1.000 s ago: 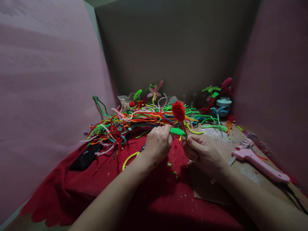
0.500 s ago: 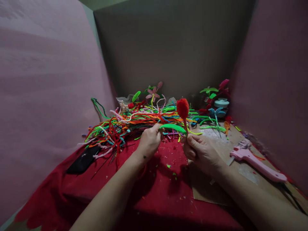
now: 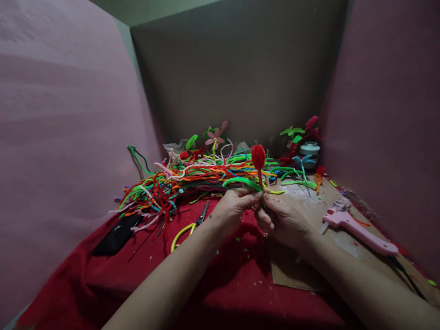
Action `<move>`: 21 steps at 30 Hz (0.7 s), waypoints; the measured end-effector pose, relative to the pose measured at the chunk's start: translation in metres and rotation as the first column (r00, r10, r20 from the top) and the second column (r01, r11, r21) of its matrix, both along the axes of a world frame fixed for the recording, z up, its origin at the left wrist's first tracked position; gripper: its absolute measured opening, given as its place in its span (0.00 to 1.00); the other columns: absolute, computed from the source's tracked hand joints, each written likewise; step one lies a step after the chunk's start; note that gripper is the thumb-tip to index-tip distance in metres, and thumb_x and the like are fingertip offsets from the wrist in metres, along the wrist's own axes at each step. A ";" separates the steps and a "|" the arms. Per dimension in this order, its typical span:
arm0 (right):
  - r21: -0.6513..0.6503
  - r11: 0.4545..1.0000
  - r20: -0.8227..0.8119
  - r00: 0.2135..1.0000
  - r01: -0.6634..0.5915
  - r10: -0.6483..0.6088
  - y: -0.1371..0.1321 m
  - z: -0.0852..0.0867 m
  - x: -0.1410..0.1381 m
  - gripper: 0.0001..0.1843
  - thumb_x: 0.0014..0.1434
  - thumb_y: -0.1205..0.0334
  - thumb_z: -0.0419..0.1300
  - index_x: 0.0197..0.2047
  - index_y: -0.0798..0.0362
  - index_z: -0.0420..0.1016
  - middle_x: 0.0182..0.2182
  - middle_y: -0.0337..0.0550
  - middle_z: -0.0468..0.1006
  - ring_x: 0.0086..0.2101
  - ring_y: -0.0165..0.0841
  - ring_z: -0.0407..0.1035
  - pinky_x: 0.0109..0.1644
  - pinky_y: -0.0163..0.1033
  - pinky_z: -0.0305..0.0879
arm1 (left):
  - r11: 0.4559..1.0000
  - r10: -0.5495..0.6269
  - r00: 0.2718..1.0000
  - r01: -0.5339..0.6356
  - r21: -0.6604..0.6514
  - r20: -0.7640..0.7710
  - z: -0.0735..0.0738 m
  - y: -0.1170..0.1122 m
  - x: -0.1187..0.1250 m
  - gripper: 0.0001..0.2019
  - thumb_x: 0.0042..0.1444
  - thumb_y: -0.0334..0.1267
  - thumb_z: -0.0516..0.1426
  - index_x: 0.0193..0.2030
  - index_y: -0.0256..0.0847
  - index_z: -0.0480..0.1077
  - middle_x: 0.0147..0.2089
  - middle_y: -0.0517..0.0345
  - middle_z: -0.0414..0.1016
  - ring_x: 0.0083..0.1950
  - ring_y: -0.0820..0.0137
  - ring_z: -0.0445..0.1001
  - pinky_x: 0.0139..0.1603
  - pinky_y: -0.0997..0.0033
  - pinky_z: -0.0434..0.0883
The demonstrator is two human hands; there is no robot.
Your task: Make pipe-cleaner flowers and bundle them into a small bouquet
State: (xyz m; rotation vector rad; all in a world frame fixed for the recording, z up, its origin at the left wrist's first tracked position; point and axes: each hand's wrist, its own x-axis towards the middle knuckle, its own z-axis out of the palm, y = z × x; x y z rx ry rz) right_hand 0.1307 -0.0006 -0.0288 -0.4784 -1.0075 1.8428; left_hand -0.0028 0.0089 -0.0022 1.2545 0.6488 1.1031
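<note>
A red pipe-cleaner flower [image 3: 258,157] with a fuzzy bud stands upright above my two hands. A green pipe-cleaner leaf [image 3: 242,182] juts left from its stem, arching over my left hand. My left hand [image 3: 237,205] pinches the stem where the leaf joins it. Closed on the lower stem from the other side, my right hand [image 3: 283,215] has its fingertips touching those of the left. The stem's lower end is hidden by the fingers. Yellow-handled scissors [image 3: 184,233] lie on the red cloth, partly behind my left forearm.
A heap of colourful pipe cleaners [image 3: 192,176] spreads across the back of the red cloth [image 3: 220,279]. At the left lies a black phone-like slab [image 3: 115,236]. A pink glue gun [image 3: 360,231] rests on cardboard [image 3: 292,270] at the right. Finished pipe-cleaner flowers [image 3: 215,137] stand behind.
My left hand has moved right, from the leaf's free tip to the stem beside my right hand. The scissors have come into view behind the left forearm.
</note>
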 end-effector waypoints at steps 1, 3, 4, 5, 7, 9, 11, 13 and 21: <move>-0.001 1.000 -0.007 1.000 -0.019 0.019 0.000 0.000 0.001 0.14 0.56 0.50 0.57 0.30 0.53 0.65 0.11 0.31 0.63 0.13 0.23 0.51 0.18 0.29 0.47 | 1.000 0.010 1.000 -0.010 -0.020 0.015 0.000 0.000 0.001 0.09 0.48 0.38 0.62 0.28 0.32 0.74 0.25 0.58 0.68 0.27 0.77 0.64 0.34 0.75 0.62; 0.004 0.998 -0.015 0.998 -0.068 0.068 0.001 0.000 0.003 0.13 0.56 0.51 0.57 0.31 0.53 0.67 0.12 0.34 0.66 0.14 0.24 0.54 0.18 0.29 0.50 | 0.997 0.048 0.998 -0.045 -0.069 0.044 0.002 0.000 0.003 0.09 0.45 0.38 0.63 0.30 0.33 0.74 0.26 0.58 0.69 0.26 0.77 0.64 0.32 0.75 0.62; 0.005 0.996 -0.017 0.995 -0.094 0.094 0.001 0.000 0.004 0.13 0.56 0.52 0.57 0.32 0.54 0.69 0.13 0.35 0.68 0.14 0.24 0.56 0.18 0.29 0.51 | 0.994 0.071 0.996 -0.066 -0.089 0.061 0.004 0.000 0.003 0.10 0.44 0.38 0.64 0.31 0.33 0.75 0.27 0.59 0.69 0.26 0.78 0.64 0.31 0.75 0.62; 0.005 0.993 -0.021 0.993 -0.115 0.115 0.001 -0.001 0.005 0.12 0.55 0.54 0.59 0.33 0.55 0.70 0.16 0.37 0.70 0.15 0.24 0.58 0.19 0.29 0.52 | 0.991 0.100 0.992 -0.092 -0.099 0.082 0.006 0.000 0.004 0.10 0.43 0.38 0.64 0.31 0.34 0.75 0.27 0.59 0.70 0.25 0.79 0.64 0.31 0.75 0.63; 0.004 0.991 -0.032 0.990 -0.135 0.136 0.002 -0.001 0.006 0.10 0.52 0.58 0.62 0.34 0.56 0.72 0.20 0.41 0.74 0.18 0.25 0.63 0.20 0.29 0.54 | 0.984 0.165 0.978 -0.155 -0.090 0.128 0.011 0.001 0.004 0.10 0.42 0.38 0.65 0.31 0.34 0.75 0.27 0.60 0.71 0.25 0.79 0.65 0.32 0.75 0.63; 0.000 0.992 -0.050 0.991 -0.125 0.125 0.003 -0.002 0.006 0.09 0.49 0.60 0.64 0.33 0.56 0.73 0.23 0.42 0.76 0.21 0.27 0.66 0.21 0.30 0.57 | 0.976 0.216 0.963 -0.206 -0.075 0.162 0.015 0.003 0.004 0.11 0.41 0.38 0.66 0.31 0.35 0.75 0.28 0.60 0.73 0.28 0.78 0.67 0.34 0.75 0.64; -0.005 0.996 -0.058 0.994 -0.088 0.088 0.003 -0.002 0.005 0.09 0.49 0.61 0.64 0.32 0.56 0.74 0.22 0.41 0.76 0.20 0.27 0.67 0.22 0.30 0.58 | 0.973 0.231 0.960 -0.224 -0.059 0.161 0.015 0.005 0.003 0.11 0.40 0.39 0.66 0.31 0.35 0.75 0.29 0.59 0.74 0.30 0.76 0.69 0.35 0.75 0.65; -0.018 0.998 -0.048 0.997 -0.054 0.053 0.004 -0.002 0.004 0.09 0.47 0.60 0.66 0.30 0.57 0.74 0.19 0.40 0.75 0.19 0.25 0.65 0.22 0.29 0.58 | 0.983 0.185 0.976 -0.182 -0.038 0.112 0.012 0.007 0.002 0.12 0.42 0.39 0.65 0.32 0.35 0.75 0.30 0.58 0.74 0.30 0.76 0.69 0.34 0.75 0.65; 0.039 0.999 0.064 0.997 -0.032 0.030 0.006 -0.003 0.003 0.13 0.46 0.55 0.66 0.29 0.57 0.75 0.19 0.41 0.75 0.20 0.27 0.66 0.24 0.31 0.58 | 0.998 0.061 0.996 -0.060 0.009 -0.067 -0.001 0.007 -0.001 0.10 0.48 0.40 0.61 0.34 0.34 0.75 0.31 0.56 0.73 0.31 0.73 0.70 0.35 0.74 0.67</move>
